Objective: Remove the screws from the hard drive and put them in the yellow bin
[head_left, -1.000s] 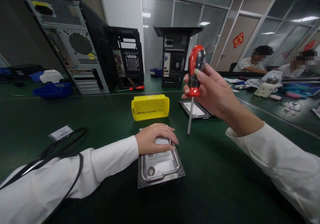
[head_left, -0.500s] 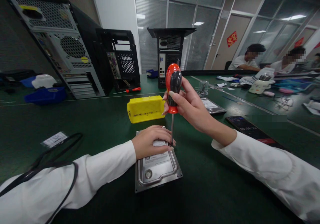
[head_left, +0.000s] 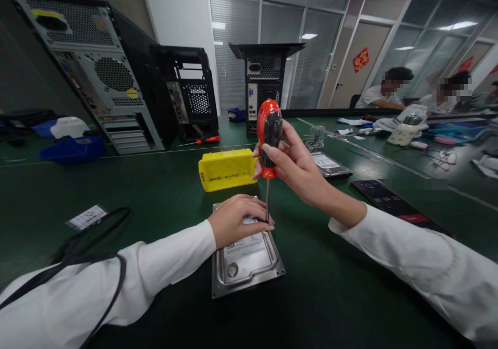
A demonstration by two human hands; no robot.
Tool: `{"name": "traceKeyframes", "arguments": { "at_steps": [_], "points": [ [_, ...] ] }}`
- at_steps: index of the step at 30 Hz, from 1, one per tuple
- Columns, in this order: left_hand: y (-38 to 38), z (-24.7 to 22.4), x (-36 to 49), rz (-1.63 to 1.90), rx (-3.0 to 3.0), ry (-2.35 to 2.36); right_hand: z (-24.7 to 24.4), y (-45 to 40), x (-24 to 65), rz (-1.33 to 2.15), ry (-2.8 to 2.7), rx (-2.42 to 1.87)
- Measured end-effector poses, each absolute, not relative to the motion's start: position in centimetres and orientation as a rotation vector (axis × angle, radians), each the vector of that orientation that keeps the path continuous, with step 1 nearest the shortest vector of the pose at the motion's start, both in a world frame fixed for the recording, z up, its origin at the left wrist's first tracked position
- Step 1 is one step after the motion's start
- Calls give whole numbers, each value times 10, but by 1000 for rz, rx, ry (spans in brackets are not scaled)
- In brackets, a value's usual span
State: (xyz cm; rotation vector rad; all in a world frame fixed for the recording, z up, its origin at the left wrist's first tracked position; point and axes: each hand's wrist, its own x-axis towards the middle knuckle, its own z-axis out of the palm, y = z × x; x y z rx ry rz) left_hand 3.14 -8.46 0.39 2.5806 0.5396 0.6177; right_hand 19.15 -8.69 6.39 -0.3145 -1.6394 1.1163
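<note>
My right hand (head_left: 290,157) is wrapped round the red and black handle of a screwdriver (head_left: 271,123), which stands nearly upright. Its shaft runs down to the right edge of a silver hard drive (head_left: 249,266) lying label up on the table. My left hand (head_left: 237,217) lies across the far half of the drive and holds it down. The left thumb and fingertips are around the screwdriver's tip, so the tip and whatever it touches are hidden. Just beyond the drive sits a yellow bin (head_left: 227,170) with small dark screws in it.
Computer cases (head_left: 128,79) stand at the back left, with another case (head_left: 264,87) behind the bin. A second hard drive (head_left: 330,165) and a phone (head_left: 392,201) lie to the right. A black cable (head_left: 120,271) crosses my left sleeve. Two people sit at the far right.
My left hand and the hard drive have shifted very slightly to the right in view. The screwdriver stays upright at almost the same spot, still in my right hand.
</note>
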Motion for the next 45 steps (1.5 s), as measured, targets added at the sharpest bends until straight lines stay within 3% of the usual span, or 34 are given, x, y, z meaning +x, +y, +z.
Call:
{"name": "traceKeyframes", "arguments": {
  "at_steps": [45],
  "points": [
    [-81, 2, 36, 709, 2503, 536, 71, -94, 191, 1070, -1720, -382]
  ]
}}
